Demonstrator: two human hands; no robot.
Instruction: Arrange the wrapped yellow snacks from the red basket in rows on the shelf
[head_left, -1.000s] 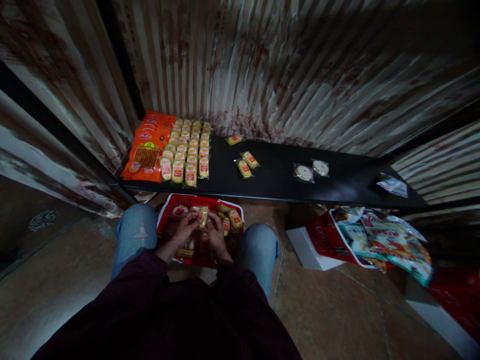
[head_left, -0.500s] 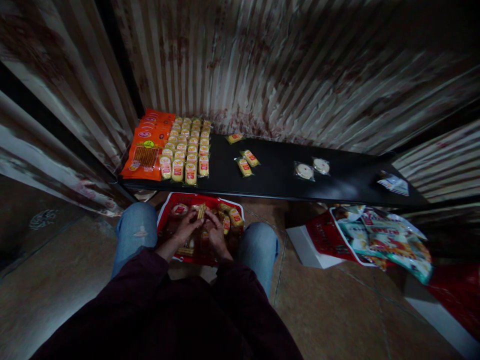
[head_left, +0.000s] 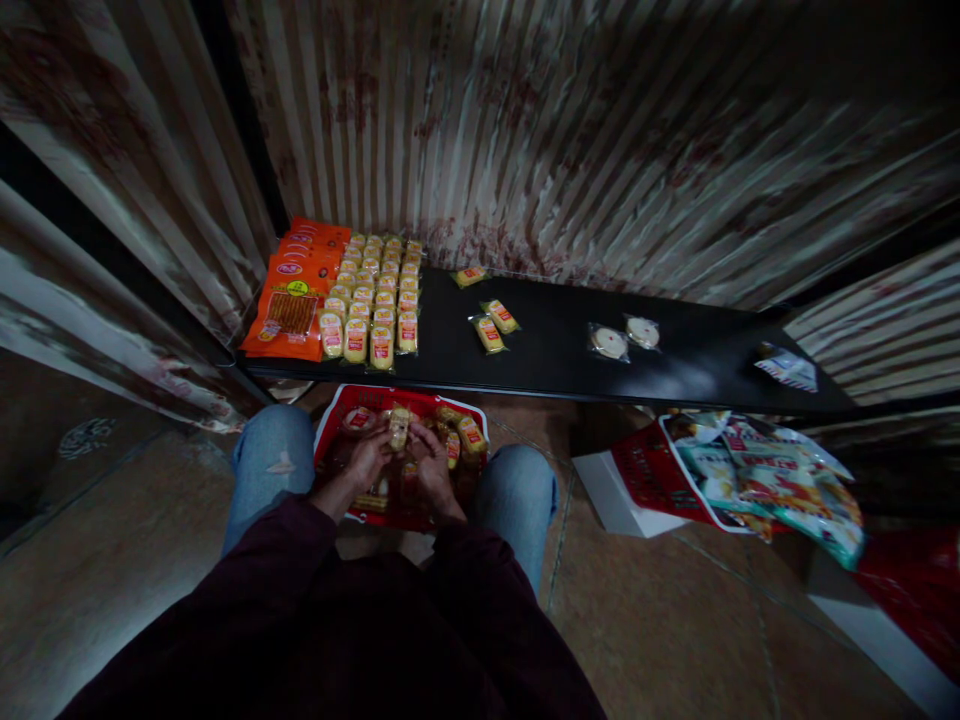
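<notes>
Above a red basket (head_left: 480, 408) between my knees, both hands are closed around a small wrapped cake (head_left: 399, 428) in clear film. My left hand (head_left: 369, 458) grips it from the left, and the fingers of my right hand (head_left: 430, 462) hold its right side. Beneath and around the hands, more wrapped cakes (head_left: 471, 433) with red and yellow labels lie in the basket. A round wrapped piece (head_left: 360, 419) sits at its left end. My hands and the held cake hide part of the contents.
On the black shelf (head_left: 555, 340) stand orange snack bags (head_left: 289, 305), rows of wrapped cakes (head_left: 375, 300), three loose cakes (head_left: 489, 333), two round white packs (head_left: 609, 342) and a white-blue packet (head_left: 786, 366). A second red basket (head_left: 649, 470) with large bags is on the right. Pleated curtains hang behind.
The cake between my hands has been turned, so its broad face now shows instead of its narrow edge. My hands stay over the basket; the things on the shelf look the same.
</notes>
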